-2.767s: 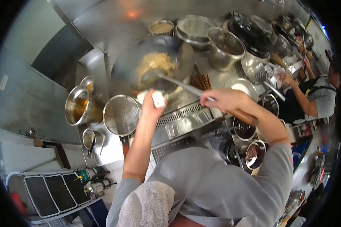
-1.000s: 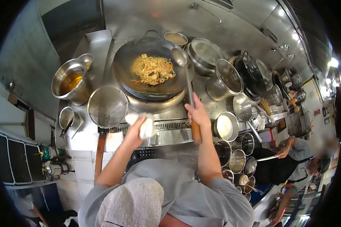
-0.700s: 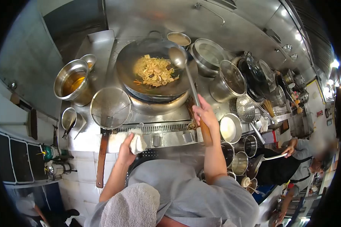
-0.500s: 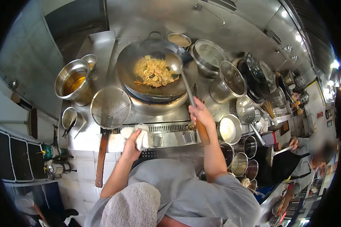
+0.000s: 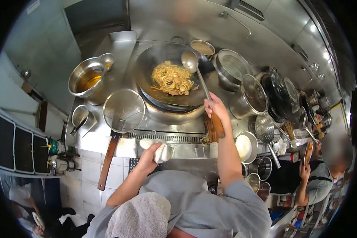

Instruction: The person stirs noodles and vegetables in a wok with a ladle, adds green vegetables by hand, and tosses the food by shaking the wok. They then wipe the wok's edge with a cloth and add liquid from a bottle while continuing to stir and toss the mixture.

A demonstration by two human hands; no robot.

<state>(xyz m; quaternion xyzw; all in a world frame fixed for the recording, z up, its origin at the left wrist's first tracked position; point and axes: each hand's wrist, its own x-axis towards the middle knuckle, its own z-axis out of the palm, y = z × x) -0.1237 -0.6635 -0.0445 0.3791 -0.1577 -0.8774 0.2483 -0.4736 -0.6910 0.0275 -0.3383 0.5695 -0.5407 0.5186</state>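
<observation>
A large dark wok (image 5: 146,63) sits on the round burner, with a mound of noodles (image 5: 172,78) in it. My right hand (image 5: 217,108) is closed round the wooden-handled ladle (image 5: 189,60); its bowl hangs over the far right part of the wok, above the noodles. Near the front edge of the stove, my left hand (image 5: 148,158) grips a folded white cloth (image 5: 161,152). The round mesh strainer (image 5: 124,110) lies to the left of the burner, its wooden handle sticking out past the counter edge.
A pot of amber liquid (image 5: 87,79) stands at the left. On the right are a metal pot with a strainer (image 5: 248,97), a perforated ladle (image 5: 265,128) and a bowl of white contents (image 5: 244,146). A co-worker (image 5: 321,176) is at the far right, another person at lower left.
The ladle has lifted away from the noodles toward the far side of the wok. The camera view has shifted slightly. The co-worker at the right now holds up a brownish object.
</observation>
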